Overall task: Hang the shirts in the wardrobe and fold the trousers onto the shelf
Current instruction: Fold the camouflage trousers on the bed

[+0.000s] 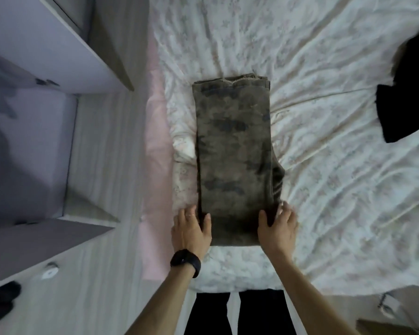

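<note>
Trousers [232,151] in camouflage cloth are lying folded into a long strip on the bed [336,165]. The strip is running from close to the near edge toward the middle, nearer the left edge than the right. The wardrobe [58,56] is standing open just beside the bed's left edge. A black garment [406,97] is lying well apart, out by the right edge.

As I judge it, the next fold is risking a skew. The layers are bulging out along the strip's right side, and a lift from the near end could let them slide apart. The rumpled sheet could also drag the underside and open the fold.

The left hand [191,228] and the right hand [277,223] are gripping the strip's near end, one on each long side. Each thumb is pressing on top of the cloth. The right fingers are curling round the edge; whether the left fingertips are going under, I cannot tell. Both forearms are reaching straight forward with wrists low, and a black watch [185,262] is sitting on the left wrist.
</note>
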